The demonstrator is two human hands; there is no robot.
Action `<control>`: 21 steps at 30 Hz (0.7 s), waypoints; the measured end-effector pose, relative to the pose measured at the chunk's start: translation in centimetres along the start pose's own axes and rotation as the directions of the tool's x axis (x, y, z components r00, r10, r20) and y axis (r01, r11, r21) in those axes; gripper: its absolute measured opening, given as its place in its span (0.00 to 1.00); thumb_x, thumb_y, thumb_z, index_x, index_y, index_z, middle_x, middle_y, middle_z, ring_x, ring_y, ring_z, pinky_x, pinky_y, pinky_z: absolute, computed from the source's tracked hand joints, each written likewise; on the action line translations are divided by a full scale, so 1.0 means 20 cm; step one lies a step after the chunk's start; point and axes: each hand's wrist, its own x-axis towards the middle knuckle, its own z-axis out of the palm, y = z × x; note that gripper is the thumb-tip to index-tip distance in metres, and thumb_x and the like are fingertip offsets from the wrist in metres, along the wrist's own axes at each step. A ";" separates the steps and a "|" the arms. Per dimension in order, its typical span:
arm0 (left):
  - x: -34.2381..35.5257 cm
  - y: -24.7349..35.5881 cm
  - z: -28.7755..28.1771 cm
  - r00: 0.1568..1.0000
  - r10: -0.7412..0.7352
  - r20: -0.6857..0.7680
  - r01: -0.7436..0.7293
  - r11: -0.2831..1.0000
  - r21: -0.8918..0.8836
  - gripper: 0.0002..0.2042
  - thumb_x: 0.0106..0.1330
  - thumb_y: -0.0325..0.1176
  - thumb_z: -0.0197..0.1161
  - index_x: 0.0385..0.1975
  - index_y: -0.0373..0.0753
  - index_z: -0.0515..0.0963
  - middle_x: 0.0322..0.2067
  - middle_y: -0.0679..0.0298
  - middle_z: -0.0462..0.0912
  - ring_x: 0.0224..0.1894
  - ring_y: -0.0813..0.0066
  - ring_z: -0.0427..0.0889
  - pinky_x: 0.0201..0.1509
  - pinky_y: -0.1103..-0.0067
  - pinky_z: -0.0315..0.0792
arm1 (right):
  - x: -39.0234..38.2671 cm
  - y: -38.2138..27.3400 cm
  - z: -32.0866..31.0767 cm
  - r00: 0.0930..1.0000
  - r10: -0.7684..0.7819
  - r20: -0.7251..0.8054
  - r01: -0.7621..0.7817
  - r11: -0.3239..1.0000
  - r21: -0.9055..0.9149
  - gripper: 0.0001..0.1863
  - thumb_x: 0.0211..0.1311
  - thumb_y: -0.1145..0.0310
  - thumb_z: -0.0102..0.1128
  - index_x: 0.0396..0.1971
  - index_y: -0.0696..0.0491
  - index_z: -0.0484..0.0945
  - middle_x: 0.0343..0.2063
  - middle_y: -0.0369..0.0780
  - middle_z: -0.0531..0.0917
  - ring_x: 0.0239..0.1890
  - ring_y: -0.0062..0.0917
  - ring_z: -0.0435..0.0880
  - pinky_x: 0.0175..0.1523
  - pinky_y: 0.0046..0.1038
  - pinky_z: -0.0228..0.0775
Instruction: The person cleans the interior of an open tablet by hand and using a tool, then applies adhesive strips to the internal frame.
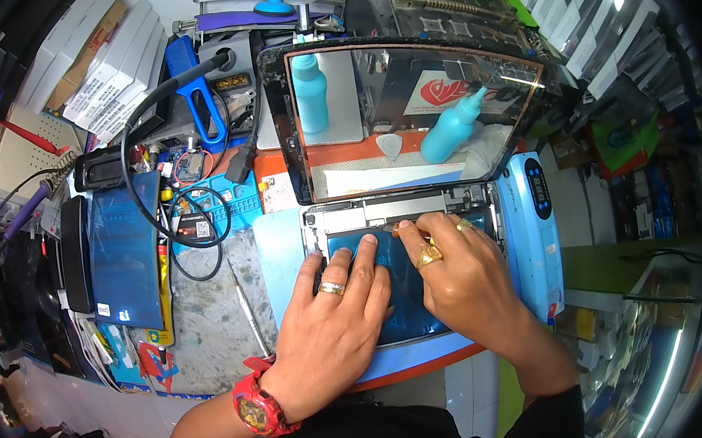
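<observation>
Pressing flat, palm-down and gripping nothing, left hand [331,318] on blue film [395,287] over open laptop [385,214] base below screen; right hand [459,284] fingertips pinched at film's upper edge, held item indiscernible; next: slow, even peeling.

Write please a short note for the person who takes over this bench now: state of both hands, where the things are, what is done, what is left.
Left hand: flat, palm down on the dark blue panel of the opened device.
Right hand: fingertips pinched at the panel's top edge; whether they hold a small tool cannot be told.
Screen stands propped open behind; screwdriver lies left on the mat.
Done: device opened.
Left: the panel is not yet lifted out.
</observation>
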 end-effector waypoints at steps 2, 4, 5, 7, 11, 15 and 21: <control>0.00 0.00 0.00 1.000 0.004 -0.007 -0.004 1.000 0.007 0.22 0.70 0.41 0.69 0.59 0.33 0.81 0.70 0.49 0.79 0.65 0.52 0.80 0.76 0.52 0.66 | -0.01 0.00 0.00 1.000 0.003 0.018 -0.003 1.000 -0.024 0.17 0.63 0.77 0.65 0.50 0.68 0.85 0.37 0.44 0.80 0.38 0.35 0.86 0.46 0.35 0.84; -0.01 0.00 0.00 1.000 0.004 -0.013 -0.004 1.000 0.005 0.22 0.70 0.41 0.69 0.59 0.33 0.81 0.70 0.49 0.80 0.65 0.52 0.80 0.77 0.51 0.65 | -0.04 -0.02 0.02 0.998 0.042 0.037 -0.041 0.999 -0.027 0.23 0.56 0.82 0.66 0.54 0.67 0.85 0.41 0.46 0.82 0.40 0.40 0.87 0.47 0.39 0.84; -0.01 0.00 0.00 1.000 0.005 -0.012 -0.005 1.000 0.007 0.22 0.70 0.41 0.69 0.59 0.33 0.81 0.70 0.49 0.80 0.65 0.52 0.80 0.77 0.51 0.65 | -0.05 -0.03 0.02 0.997 0.061 0.046 -0.060 0.998 -0.029 0.26 0.53 0.85 0.67 0.56 0.66 0.85 0.43 0.47 0.84 0.41 0.42 0.88 0.47 0.41 0.84; 0.00 0.00 0.01 1.000 0.006 -0.006 -0.006 1.000 0.013 0.22 0.71 0.41 0.69 0.59 0.34 0.81 0.70 0.49 0.80 0.65 0.52 0.80 0.78 0.50 0.64 | -0.04 -0.03 0.02 1.000 -0.003 0.020 0.005 0.992 -0.124 0.19 0.61 0.79 0.66 0.52 0.67 0.85 0.36 0.43 0.81 0.37 0.35 0.87 0.44 0.36 0.83; -0.01 0.00 0.01 1.000 0.002 -0.005 -0.002 1.000 0.019 0.23 0.71 0.42 0.68 0.59 0.34 0.81 0.70 0.49 0.80 0.65 0.51 0.80 0.78 0.49 0.63 | -0.03 0.00 0.04 0.997 -0.073 -0.039 0.067 0.990 -0.126 0.17 0.65 0.75 0.65 0.51 0.67 0.85 0.32 0.41 0.79 0.34 0.31 0.85 0.41 0.32 0.81; -0.01 0.00 0.01 1.000 0.002 -0.003 -0.002 1.000 0.006 0.23 0.71 0.42 0.68 0.60 0.34 0.81 0.70 0.49 0.80 0.65 0.51 0.80 0.79 0.49 0.63 | -0.03 -0.01 0.04 0.998 -0.054 -0.036 0.048 0.989 -0.140 0.17 0.64 0.75 0.65 0.51 0.67 0.85 0.32 0.40 0.79 0.34 0.30 0.85 0.40 0.32 0.80; -0.01 0.00 0.00 1.000 -0.003 0.006 0.003 1.000 -0.006 0.23 0.71 0.42 0.69 0.60 0.33 0.81 0.70 0.49 0.80 0.65 0.51 0.80 0.79 0.48 0.62 | -0.04 -0.02 0.02 0.999 -0.045 -0.016 0.042 0.991 -0.128 0.18 0.62 0.77 0.66 0.52 0.66 0.85 0.33 0.41 0.80 0.35 0.33 0.86 0.40 0.34 0.81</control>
